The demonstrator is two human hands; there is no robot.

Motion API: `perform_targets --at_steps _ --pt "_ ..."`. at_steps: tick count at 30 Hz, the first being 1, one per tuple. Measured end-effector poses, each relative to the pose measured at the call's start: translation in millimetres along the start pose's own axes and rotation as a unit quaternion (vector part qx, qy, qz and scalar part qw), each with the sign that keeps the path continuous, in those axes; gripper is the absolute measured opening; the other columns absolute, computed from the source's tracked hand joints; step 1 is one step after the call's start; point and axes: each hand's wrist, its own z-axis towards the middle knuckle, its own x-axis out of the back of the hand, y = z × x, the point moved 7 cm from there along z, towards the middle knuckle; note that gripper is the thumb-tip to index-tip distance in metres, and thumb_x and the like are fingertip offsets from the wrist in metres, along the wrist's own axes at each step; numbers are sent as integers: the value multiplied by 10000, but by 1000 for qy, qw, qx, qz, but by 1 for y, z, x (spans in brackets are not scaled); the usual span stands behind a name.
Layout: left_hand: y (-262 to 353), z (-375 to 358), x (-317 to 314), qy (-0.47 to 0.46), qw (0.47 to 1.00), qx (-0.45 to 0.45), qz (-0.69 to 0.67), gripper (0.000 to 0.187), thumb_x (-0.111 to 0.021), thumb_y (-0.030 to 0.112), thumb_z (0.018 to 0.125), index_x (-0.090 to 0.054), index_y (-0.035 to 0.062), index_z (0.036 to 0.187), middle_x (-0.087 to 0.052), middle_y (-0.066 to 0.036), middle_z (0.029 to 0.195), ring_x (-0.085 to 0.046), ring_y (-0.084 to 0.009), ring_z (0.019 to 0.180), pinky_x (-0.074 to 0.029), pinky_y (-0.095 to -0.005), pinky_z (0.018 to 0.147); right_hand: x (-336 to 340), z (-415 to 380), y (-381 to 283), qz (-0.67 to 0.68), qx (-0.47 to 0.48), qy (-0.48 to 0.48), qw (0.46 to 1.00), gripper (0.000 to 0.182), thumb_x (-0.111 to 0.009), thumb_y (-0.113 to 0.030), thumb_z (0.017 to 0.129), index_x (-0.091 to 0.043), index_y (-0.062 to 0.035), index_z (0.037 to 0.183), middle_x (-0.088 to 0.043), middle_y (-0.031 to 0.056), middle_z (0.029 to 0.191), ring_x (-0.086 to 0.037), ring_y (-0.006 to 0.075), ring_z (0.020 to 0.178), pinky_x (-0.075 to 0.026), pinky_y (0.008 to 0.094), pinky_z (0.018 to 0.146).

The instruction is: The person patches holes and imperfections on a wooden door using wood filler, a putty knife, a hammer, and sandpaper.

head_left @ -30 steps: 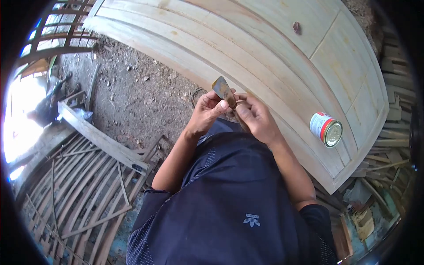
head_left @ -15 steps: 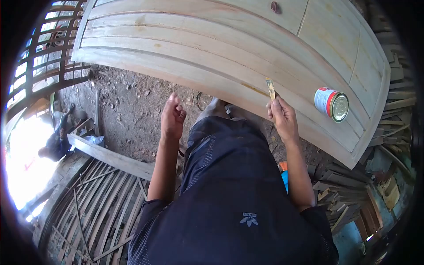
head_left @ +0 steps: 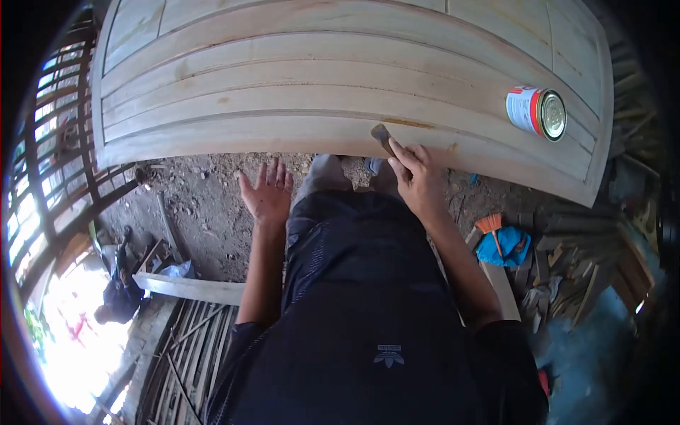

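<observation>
My right hand is closed round a small putty knife, its flat blade pointing up and left over the near edge of a pale wooden door panel. A narrow brownish-yellow filler streak runs along a groove just beyond the blade. My left hand is empty, its fingers spread, and hangs short of the panel's edge above the dirt ground. On the panel's right part rests a can with a white and red label, its metal lid closed.
Dirt ground lies below the panel. To the right are an orange brush, a blue bag and stacked wood scraps. At left are a wooden lattice, a plank, slats and another person.
My view has shifted. My right hand has turned the putty knife leftward and moved it left toward the panel's near edge. My left hand's fingers have spread from a loose curl.
</observation>
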Motion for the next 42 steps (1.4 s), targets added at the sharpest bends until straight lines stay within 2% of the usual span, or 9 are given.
perform_targets --at_steps 1,8,11,13,18,23,31,34,42 --pt "9 5 -8 -12 1000 -5 16 1008 -409 766 958 -183 40 1621 -409 -178 1538 -412 -335 1376 -312 -481 1174 -5 -1 -6 -38 32 29 998 383 -737 -84 913 -702 -88 1294 -604 119 911 -636 302 783 -525 413 706" --pt "62 35 -13 -74 997 26 -21 1016 -483 753 940 -224 11 1585 -406 -176 1499 -407 -367 1380 -327 -531 1177 -26 -4 -19 -100 7 67 993 384 -723 -75 903 -705 -87 1286 -622 132 963 -660 337 865 -540 456 759" --pt "70 34 -17 -64 997 39 -21 965 -517 732 937 -302 1 1531 -449 -175 1448 -430 -371 1362 -338 -541 1174 -19 -1 -37 -174 -72 50 981 356 -699 -75 903 -707 -54 1258 -654 166 978 -678 364 881 -554 472 776" --pt "72 34 -18 -61 997 49 -22 937 -520 722 942 -334 0 1509 -470 -174 1426 -442 -371 1350 -343 -542 1171 -15 8 -49 -241 -151 -46 958 312 -672 -89 902 -710 -12 1202 -674 219 951 -692 393 885 -565 482 791" --pt "71 35 -19 -79 991 88 -59 819 -585 669 935 -480 -17 1369 -512 -178 1388 -470 -353 1322 -365 -538 1155 -28 29 -58 -236 -187 -14 953 367 -673 -120 899 -690 13 1240 -687 255 920 -685 431 885 -547 497 798" --pt "75 28 -25 -61 992 98 -44 885 -613 711 887 -474 -19 1368 -525 -159 1328 -475 -337 1283 -377 -501 1128 -39 24 -61 -249 -216 -59 942 371 -666 -125 906 -686 12 1251 -685 259 933 -680 431 871 -544 496 788" --pt "74 32 -21 -44 992 109 -40 891 -641 726 857 -497 -17 1329 -532 -144 1313 -486 -328 1254 -388 -491 1113 -46 11 -46 -252 -100 81 959 361 -658 -90 899 -685 10 1245 -693 239 880 -698 428 823 -571 501 738" --pt "76 30 -25 -51 990 123 -51 898 -663 725 842 -498 -12 1327 -536 -142 1299 -494 -326 1235 -393 -490 1106 -25 15 -58 -192 -187 -41 962 377 -651 -104 902 -671 24 1256 -697 259 902 -701 435 841 -571 498 744" --pt "76 32 -26 -54 990 125 -32 904 -688 723 825 -501 -7 1325 -544 -140 1284 -510 -318 1203 -416 -478 1079 -49 22 -62 -198 -200 0 960 340 -657 -126 899 -674 48 1191 -700 294 902 -708 430 872 -566 502 772"
